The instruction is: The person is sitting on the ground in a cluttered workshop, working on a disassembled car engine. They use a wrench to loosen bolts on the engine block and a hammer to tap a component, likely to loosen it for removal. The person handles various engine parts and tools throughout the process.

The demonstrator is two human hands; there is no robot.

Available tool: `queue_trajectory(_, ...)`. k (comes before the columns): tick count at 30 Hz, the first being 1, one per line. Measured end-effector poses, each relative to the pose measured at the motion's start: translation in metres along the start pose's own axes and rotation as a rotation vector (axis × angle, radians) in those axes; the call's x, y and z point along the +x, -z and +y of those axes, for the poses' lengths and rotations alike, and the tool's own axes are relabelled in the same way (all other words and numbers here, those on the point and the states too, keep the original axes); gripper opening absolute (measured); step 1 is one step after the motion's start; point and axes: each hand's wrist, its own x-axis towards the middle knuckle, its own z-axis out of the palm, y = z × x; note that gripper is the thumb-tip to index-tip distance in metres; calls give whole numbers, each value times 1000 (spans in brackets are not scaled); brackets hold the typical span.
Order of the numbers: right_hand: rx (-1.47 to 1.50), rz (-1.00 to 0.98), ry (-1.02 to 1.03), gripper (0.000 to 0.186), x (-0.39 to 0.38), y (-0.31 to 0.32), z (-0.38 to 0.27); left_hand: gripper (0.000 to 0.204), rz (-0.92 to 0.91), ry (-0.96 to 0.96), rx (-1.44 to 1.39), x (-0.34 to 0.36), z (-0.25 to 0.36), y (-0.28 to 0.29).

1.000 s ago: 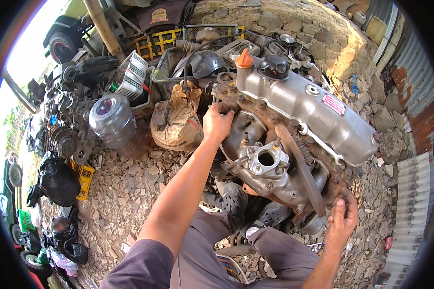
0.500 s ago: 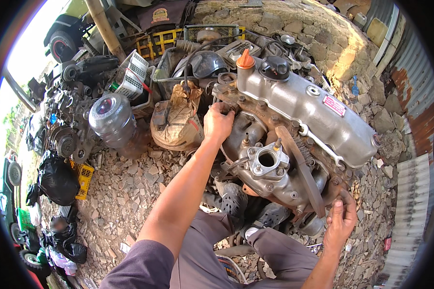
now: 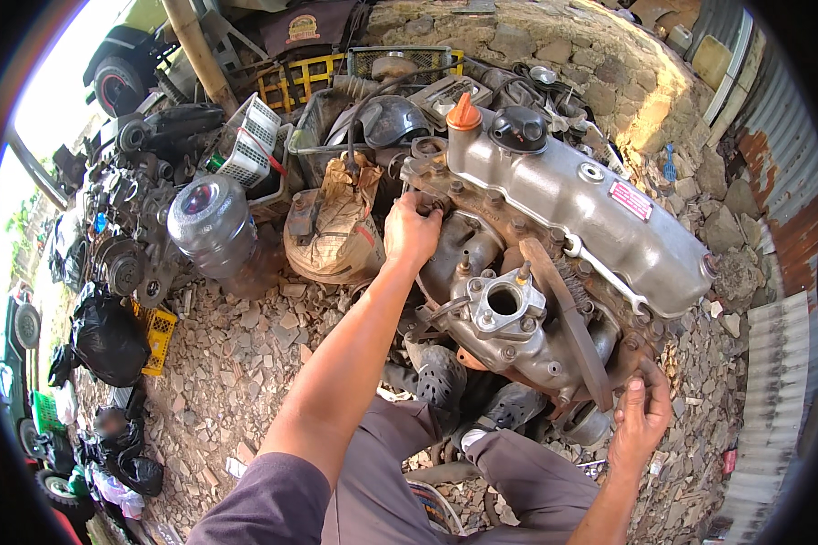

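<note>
A grey metal engine intake manifold (image 3: pixel 532 350) with a round-holed carburettor flange (image 3: pixel 503 302) lies against the rusty side of an engine. Beside it rises a silver valve cover (image 3: pixel 563 168) with an orange cap (image 3: pixel 463 113). My left hand (image 3: pixel 413 232) is closed at the manifold's far left end, by a bolt; its fingertips are partly hidden. Curled at the near right end, my right hand (image 3: pixel 643 413) has its fingers against the rusty edge. A flat dark metal bar (image 3: pixel 568 322) leans across the manifold, and a combination wrench (image 3: pixel 606 275) rests along the valve cover's lower edge.
Left of the engine stand a paper-wrapped part (image 3: pixel 334 241), a clear plastic water bottle (image 3: pixel 211 227) and white baskets (image 3: pixel 250 145). Used engine parts (image 3: pixel 123 227) and a black bag (image 3: pixel 109 334) are piled farther left. Broken stone covers the ground; corrugated metal sheets (image 3: pixel 777 381) stand at right.
</note>
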Motion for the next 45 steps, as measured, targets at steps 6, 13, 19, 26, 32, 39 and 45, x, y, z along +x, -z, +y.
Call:
queue_trajectory(6,0,8,-7,30,0,0,-1,41,3,110,53,-2,4,0)
queue_trajectory(13,-6,6,-29,30,0,2,-1,44,-81,125,4,-3,9,6)
queue_trajectory(19,4,-6,-21,31,1,2,2,42,84,15,0,-6,2,-2)
queue_trajectory(26,-8,13,-22,30,2,3,3,46,-53,120,-1,-4,7,2)
queue_trajectory(32,12,4,-25,30,1,1,2,46,-29,8,-59,3,-8,-2)
queue_trajectory(39,20,-9,7,29,0,-2,-2,46,-16,132,2,0,0,-2)
queue_trajectory(45,3,1,18,29,0,-3,-3,45,-83,111,-31,0,7,2)
